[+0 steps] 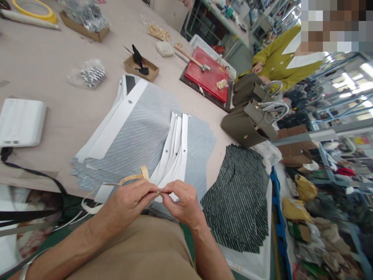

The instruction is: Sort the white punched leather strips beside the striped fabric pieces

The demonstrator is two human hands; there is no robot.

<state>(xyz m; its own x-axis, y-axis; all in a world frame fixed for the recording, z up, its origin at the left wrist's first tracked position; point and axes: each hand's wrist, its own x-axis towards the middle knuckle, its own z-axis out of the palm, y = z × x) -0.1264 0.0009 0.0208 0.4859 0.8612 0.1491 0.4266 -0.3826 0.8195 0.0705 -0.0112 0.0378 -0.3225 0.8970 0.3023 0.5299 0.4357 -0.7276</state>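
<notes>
My left hand [132,198] and my right hand [183,200] meet fingertip to fingertip near the table's front edge. Both are closed in a pinch on a tiny gold-coloured piece [159,192], mostly covered by the fingers. Just behind my left hand a tan strip [132,177] curls up; whether the hand touches it I cannot tell. Beyond the hands lie fanned grey striped lining pieces [140,120] with white bands, some bearing a small round metal snap [129,102]. More white-banded pieces [183,140] overlap them on the right.
Dark striped fabric pieces [239,198] lie at the right. Behind them stand olive handbags [244,120] near a person in a mustard top [274,50]. A hammer [192,58] rests on a red board [204,79]. A white power bank [23,122] with cable sits left.
</notes>
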